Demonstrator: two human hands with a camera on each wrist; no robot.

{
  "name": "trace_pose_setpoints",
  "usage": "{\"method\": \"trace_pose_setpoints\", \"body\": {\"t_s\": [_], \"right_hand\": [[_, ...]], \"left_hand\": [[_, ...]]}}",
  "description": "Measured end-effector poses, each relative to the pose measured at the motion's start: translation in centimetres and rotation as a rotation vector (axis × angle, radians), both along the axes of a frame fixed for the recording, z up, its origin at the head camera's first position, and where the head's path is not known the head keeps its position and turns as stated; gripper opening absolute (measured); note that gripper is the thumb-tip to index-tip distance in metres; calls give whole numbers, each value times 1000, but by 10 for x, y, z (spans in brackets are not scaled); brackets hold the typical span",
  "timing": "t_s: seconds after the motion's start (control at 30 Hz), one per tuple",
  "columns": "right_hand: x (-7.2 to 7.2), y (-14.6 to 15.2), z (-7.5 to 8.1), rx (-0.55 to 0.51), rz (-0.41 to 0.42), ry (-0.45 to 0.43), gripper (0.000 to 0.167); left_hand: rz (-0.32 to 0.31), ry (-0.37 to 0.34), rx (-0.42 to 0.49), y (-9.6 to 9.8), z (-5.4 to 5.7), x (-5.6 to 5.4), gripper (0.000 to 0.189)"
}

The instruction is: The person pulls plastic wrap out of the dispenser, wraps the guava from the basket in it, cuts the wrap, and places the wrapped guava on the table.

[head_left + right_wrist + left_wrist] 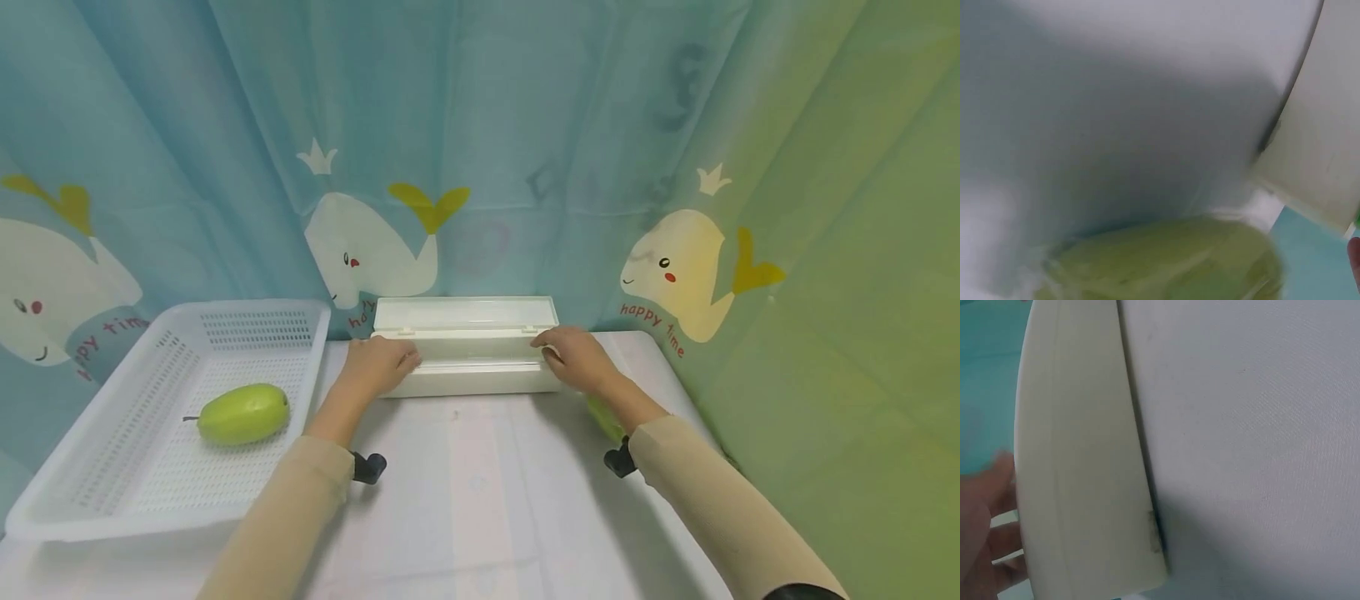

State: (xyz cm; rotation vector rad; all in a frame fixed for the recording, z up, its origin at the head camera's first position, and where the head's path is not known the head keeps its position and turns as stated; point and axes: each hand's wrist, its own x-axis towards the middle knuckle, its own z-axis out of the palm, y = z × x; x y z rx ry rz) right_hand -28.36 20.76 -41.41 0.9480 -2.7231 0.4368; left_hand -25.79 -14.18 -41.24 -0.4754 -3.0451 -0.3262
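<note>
A long white box (472,382) stands at the back of the table, its hinged lid (465,313) raised at the rear and its trough uncovered. My left hand (377,364) bends over the left end, fingertips right at the opening. In the left wrist view several fingers (1007,540) of it show behind the box wall. At the right end is my right hand (579,358), index finger and thumb bent near the hinge side. Whether either hand pinches anything cannot be told. Beneath the right wrist lies a green fruit (1166,262) in clear wrap.
On the left, a white perforated plastic basket (176,525) holds a green, pear-shaped fruit (243,414) with a stem. A pale cloth (465,500) covers the table. Directly behind the box hangs a blue curtain (510,150) with whale prints; its green part runs along the right side.
</note>
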Motion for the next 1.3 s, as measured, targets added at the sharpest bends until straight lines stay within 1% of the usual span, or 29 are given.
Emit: {"method": "trace_pose_setpoints", "body": {"t_s": [0.03,0.1,0.17,0.27,0.33,0.4,0.6,0.7,0.87,0.97,1.03,1.17,1.3], "right_hand": [[0,-3,0,26,14,11,22],[2,-11,2,106,19,1,22],[3,-18,4,189,10,-41,25],[5,-24,6,295,-38,-126,35],[4,-26,6,328,-65,-157,39],[4,-27,6,347,-86,-170,41],[2,-30,4,348,-105,-203,46],[0,-32,3,343,-112,-226,48],[-2,-32,2,332,-116,-234,47],[-3,-31,2,307,-124,-237,43],[-4,-32,1,288,-125,-241,42],[-7,-32,1,258,-125,-244,42],[-8,-33,-1,256,-134,-241,42]], "left_hand": [[3,-17,-8,1,0,-1,32],[7,-50,-30,2,-1,-2,39],[12,-58,-45,3,-2,-2,41],[7,-48,-52,3,-1,-1,40],[1,-41,-50,4,-1,-1,39],[-6,-41,-41,5,-1,0,39],[10,-60,-34,6,-1,2,41],[15,-53,-23,4,-1,2,40],[26,-29,37,1,-5,0,43],[27,-19,74,1,-6,0,45],[31,-20,83,1,-6,0,46],[38,-36,57,1,-5,0,44],[21,-64,15,1,-5,-3,44]]}}
